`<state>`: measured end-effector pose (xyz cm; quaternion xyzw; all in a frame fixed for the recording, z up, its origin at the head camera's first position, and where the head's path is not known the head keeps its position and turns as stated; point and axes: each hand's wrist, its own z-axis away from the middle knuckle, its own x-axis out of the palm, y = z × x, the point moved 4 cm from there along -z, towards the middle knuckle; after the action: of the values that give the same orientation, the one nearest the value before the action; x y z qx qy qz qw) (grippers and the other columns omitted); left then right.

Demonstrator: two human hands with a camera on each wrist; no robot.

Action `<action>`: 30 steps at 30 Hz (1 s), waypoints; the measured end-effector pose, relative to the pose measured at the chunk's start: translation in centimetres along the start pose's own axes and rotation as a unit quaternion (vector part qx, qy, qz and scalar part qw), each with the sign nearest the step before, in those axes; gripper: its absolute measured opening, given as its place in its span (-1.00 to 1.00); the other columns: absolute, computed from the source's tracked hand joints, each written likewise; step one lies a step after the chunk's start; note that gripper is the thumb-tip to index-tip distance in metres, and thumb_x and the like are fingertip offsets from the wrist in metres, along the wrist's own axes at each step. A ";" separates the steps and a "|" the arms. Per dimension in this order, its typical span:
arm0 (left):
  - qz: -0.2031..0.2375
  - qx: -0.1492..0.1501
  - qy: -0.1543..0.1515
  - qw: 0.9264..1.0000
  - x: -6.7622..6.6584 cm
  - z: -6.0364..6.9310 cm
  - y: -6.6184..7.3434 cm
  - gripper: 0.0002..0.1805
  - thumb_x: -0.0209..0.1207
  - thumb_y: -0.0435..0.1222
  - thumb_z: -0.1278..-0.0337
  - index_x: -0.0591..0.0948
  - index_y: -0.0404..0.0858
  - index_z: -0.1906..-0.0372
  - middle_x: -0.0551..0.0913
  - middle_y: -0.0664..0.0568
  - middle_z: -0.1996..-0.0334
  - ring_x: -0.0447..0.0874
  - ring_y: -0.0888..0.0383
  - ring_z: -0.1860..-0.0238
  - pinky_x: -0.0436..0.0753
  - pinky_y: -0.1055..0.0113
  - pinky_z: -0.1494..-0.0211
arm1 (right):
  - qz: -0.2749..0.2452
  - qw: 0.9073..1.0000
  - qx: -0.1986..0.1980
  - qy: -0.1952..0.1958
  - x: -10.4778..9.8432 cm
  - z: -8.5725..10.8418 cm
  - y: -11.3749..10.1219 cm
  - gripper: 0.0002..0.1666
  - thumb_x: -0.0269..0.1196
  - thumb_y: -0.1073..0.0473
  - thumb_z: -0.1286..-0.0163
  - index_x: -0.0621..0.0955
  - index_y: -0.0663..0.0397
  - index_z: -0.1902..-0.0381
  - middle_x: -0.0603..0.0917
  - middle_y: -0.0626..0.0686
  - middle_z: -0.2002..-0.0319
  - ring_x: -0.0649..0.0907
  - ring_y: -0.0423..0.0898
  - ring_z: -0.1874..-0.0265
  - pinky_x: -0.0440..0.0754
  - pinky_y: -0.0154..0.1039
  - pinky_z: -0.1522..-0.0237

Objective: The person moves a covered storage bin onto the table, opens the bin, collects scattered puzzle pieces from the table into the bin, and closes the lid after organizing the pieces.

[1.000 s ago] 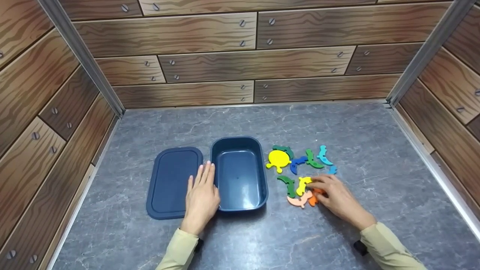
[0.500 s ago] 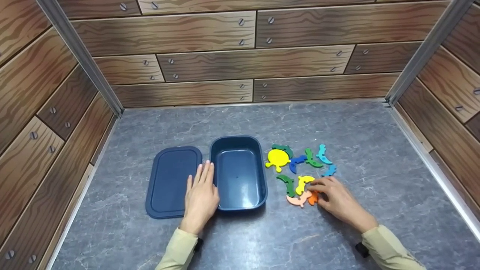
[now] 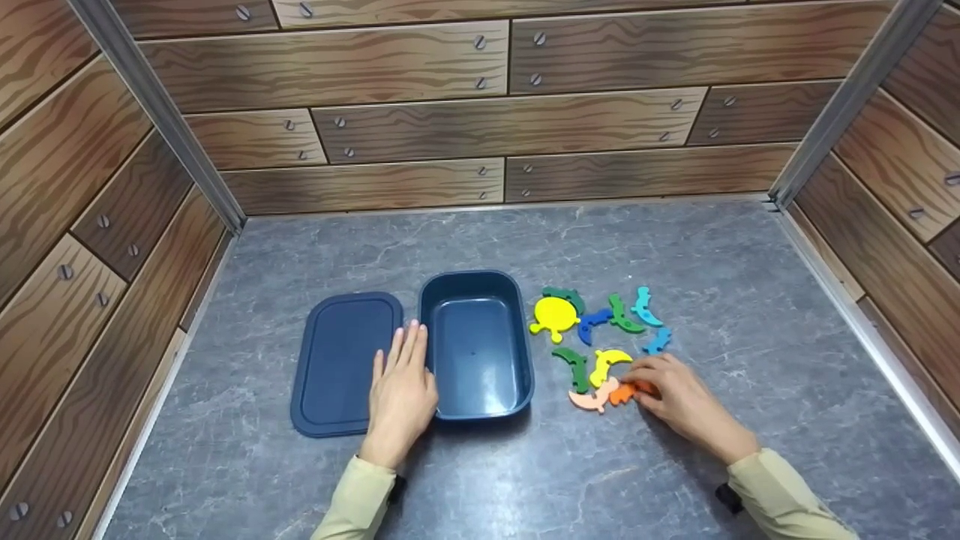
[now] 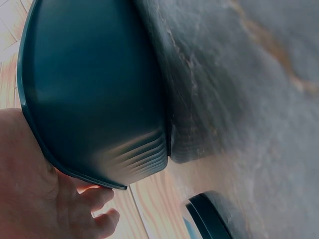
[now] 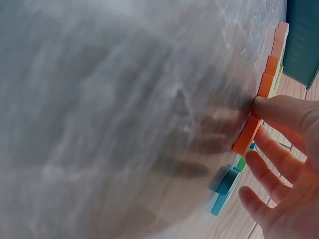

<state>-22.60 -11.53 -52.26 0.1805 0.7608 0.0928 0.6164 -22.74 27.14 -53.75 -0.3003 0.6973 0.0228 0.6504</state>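
Note:
My left hand (image 3: pixel 403 397) lies with straight fingers along the left rim of a dark blue plastic box (image 3: pixel 480 360); the left wrist view shows the fingers beside the box wall (image 4: pixel 99 89). Over a group of flat animal-shaped toy pieces, my right hand (image 3: pixel 679 397) pinches an orange animal-shaped piece (image 5: pixel 246 137) between thumb and fingers, partly covering it. Touching the orange piece is a peach crescent piece (image 3: pixel 592 400). Just behind are a yellow curved piece (image 3: pixel 606 366) and a dark green one (image 3: pixel 575 369).
A dark blue lid (image 3: pixel 345 364) lies flat left of the box. Farther back lie a round yellow piece (image 3: pixel 556 315), a dark blue piece (image 3: pixel 592 325), a green piece (image 3: pixel 621 315) and light blue pieces (image 3: pixel 645 307). Wood-patterned walls (image 3: pixel 495 127) enclose the grey tabletop (image 3: pixel 480 480).
The orange piece has turned and shifted under my right fingers, and the peach piece has moved slightly left. My left hand stays at the box rim.

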 end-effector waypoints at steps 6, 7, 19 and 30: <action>-0.002 -0.002 -0.001 1.000 -0.1 0.0 0.0 -0.35 -0.01 -0.30 -0.38 0.20 -0.19 -0.53 0.11 0.04 -0.53 0.00 0.01 -0.52 0.01 -0.11 -0.49 | 0.002 1.000 -0.008 0.026 -0.3 0.3 0.2 -0.75 0.46 0.29 -0.15 0.74 0.10 0.17 0.69 0.04 0.11 0.59 0.04 0.09 0.56 0.02 0.02; -0.002 -0.003 -0.001 1.000 -0.1 0.0 0.0 -0.35 -0.01 -0.30 -0.38 0.19 -0.19 -0.53 0.11 0.05 -0.53 0.00 0.01 -0.52 0.01 -0.11 -0.49 | -0.003 1.000 -0.004 0.025 -0.3 0.3 0.2 -0.76 0.46 0.29 -0.15 0.74 0.10 0.18 0.69 0.04 0.12 0.60 0.04 0.09 0.56 0.02 0.02; 0.000 -0.005 0.000 1.000 -0.1 0.0 0.1 -0.34 0.00 -0.31 -0.37 0.19 -0.19 -0.53 0.11 0.05 -0.53 -0.02 0.03 -0.52 0.01 -0.11 -0.48 | -0.020 0.999 0.033 0.016 -0.4 0.4 0.4 -0.74 0.40 0.32 -0.21 0.73 0.06 0.12 0.71 0.01 0.14 0.63 0.07 0.11 0.58 0.09 0.03; -0.004 -0.007 -0.004 1.000 0.0 0.0 0.0 -0.33 0.01 -0.31 -0.35 0.18 -0.17 -0.54 0.08 0.08 -0.53 -0.04 0.05 -0.53 -0.01 -0.11 -0.49 | -0.023 0.998 0.058 0.024 -0.3 0.9 0.6 -0.73 0.38 0.33 -0.22 0.72 0.07 0.10 0.69 0.02 0.16 0.65 0.03 0.16 0.61 0.07 0.09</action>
<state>-22.58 -11.56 -52.33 0.1734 0.7583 0.0952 0.6212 -22.20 28.15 -53.85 -0.2788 0.7058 -0.0400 0.6500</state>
